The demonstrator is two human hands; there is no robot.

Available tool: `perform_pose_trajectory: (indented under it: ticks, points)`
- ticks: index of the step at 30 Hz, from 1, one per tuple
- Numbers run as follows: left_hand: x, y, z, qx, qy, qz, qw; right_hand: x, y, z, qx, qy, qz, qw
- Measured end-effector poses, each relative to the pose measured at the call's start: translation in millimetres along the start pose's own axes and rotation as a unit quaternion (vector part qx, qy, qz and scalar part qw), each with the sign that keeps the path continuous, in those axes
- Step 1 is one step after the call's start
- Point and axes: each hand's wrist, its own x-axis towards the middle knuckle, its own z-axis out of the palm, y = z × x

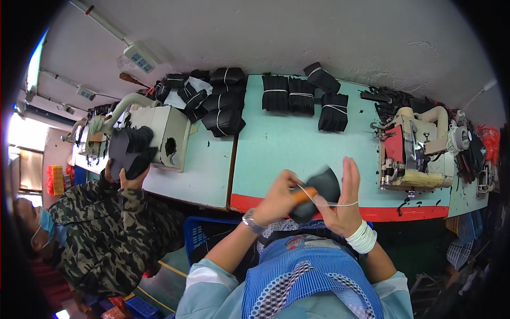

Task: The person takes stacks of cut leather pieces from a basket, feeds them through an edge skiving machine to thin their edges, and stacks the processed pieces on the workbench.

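Sweeping a pale-green table [297, 154], roomy and bare mid-surface, edged red at six o'clock. Past a machine [411, 151] at three, tied bundles [276, 102] near eleven. Now down near six, to a curled left hand [277, 199], cannot tell its grip; an open, straight-fingered right hand [344, 210]; between both, a dark piece [330, 183]; across the right palm, a white band [348, 204].

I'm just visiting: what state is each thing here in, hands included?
Left hand, curled, grip unclear
Right hand, fingers straight, thumb spread
Orange object, at the left fingertips
Thin white band, stretched across the right hand
Black piece, between the hands, blurred
White loops, around the right wrist
Silver wristband, around the left wrist
Black bundles, tied
Right-side machine, unattended, power unclear
Co-worker's black pieces, held up
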Motion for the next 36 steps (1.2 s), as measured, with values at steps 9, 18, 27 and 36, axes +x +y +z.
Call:
perform_pose_trajectory:
  ticks: [9,18,27,36]
  points:
    - [13,-9,-37,-0.038,0.398,0.169,0.901,11,-76,1,0.053,-0.048,-0.073,0.995]
    - [8,-77,-188,0.017,0.157,-0.110,0.981,53,-126,-38,0.461,-0.218,-0.301,0.806]
    - [39,-103,-254,0.450,0.348,0.104,0.816,70,-124,-18,0.473,-0.169,-0.264,0.823]
    - [61,-81,-154,0.378,0.304,0.176,0.857,85,-119,-20,0.384,0.021,-0.378,0.842]
